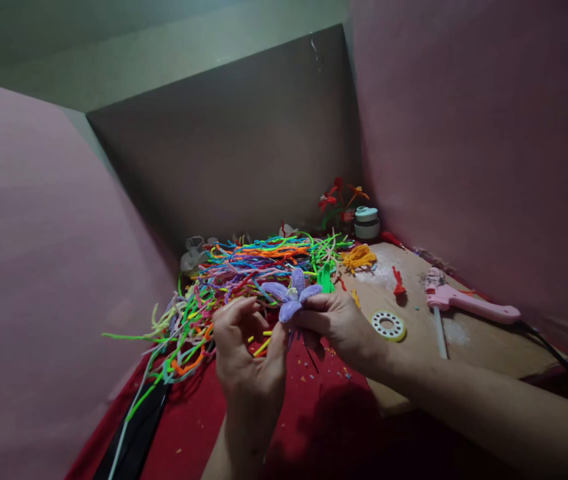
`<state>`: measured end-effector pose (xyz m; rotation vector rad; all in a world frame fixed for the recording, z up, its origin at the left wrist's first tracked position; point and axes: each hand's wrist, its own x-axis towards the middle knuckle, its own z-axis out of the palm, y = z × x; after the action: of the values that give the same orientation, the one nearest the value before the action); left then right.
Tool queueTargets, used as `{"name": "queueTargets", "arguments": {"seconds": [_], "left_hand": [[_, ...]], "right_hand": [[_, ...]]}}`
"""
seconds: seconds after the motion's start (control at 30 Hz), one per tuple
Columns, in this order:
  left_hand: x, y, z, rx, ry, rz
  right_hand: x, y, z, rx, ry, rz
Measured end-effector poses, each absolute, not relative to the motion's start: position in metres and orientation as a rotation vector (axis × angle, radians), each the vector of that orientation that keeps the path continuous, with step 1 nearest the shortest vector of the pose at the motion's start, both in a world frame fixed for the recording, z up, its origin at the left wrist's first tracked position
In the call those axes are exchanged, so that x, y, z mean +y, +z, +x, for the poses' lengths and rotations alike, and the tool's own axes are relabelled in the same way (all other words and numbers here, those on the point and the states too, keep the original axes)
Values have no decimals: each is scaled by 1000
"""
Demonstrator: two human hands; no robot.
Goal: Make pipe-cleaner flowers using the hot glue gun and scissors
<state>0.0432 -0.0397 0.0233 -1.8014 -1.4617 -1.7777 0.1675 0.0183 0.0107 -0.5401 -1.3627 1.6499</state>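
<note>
A purple pipe-cleaner flower (291,307) with a pale centre is held up in front of me, several fuzzy petals spread outward. My right hand (337,327) pinches it at the right side, thumb and fingers closed near its base. My left hand (251,353) is at the flower's lower left, fingers curled but apart from the thumb. The left thumb tip is up by the lower petal; whether it presses on it I cannot tell. Below the flower a thin dark stem shows, partly hidden by the right hand.
Behind the hands lies a heap of coloured pipe cleaners (264,253). On the right, a brown board (414,267) carries a pink glue gun (474,303), a tape roll (388,326) and a yellow-orange bundle (359,258). Red flowers (331,199) and a lidded jar (367,223) stand at the back.
</note>
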Motion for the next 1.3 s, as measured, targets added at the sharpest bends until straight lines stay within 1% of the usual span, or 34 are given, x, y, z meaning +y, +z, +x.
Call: {"name": "queueTargets", "arguments": {"seconds": [0.1,0.2,0.33,0.5,0.6,0.73,0.8,1.03,1.17,1.3], "left_hand": [[-43,20,42,-1837,-2054,-1864],[-45,22,44,-2055,-2249,-1999],[-47,28,48,-2113,-2450,-2134],[-44,32,46,-2184,-2574,-2206],[-42,33,40,-2326,-2537,-2278],[-42,34,33,-2547,-2321,-2492],[-42,34,31,-2577,-2269,-2557],[-47,33,35,-2514,-2439,-2398],[-49,32,36,-2529,-2443,-2411],[-48,30,30,-2471,-2388,-2540]], "right_hand": [[20,9,167,-1327,1649,-518],[18,10,167,-1278,1608,-481],[14,12,167,-1259,1655,-395],[15,7,169,-1285,1724,-483],[16,5,170,-1294,1746,-463],[15,8,170,-1350,1825,-442],[14,10,171,-1366,1865,-458],[17,4,175,-1335,1968,-324],[20,4,179,-1376,1971,-250],[19,6,182,-1466,1914,-325]]}}
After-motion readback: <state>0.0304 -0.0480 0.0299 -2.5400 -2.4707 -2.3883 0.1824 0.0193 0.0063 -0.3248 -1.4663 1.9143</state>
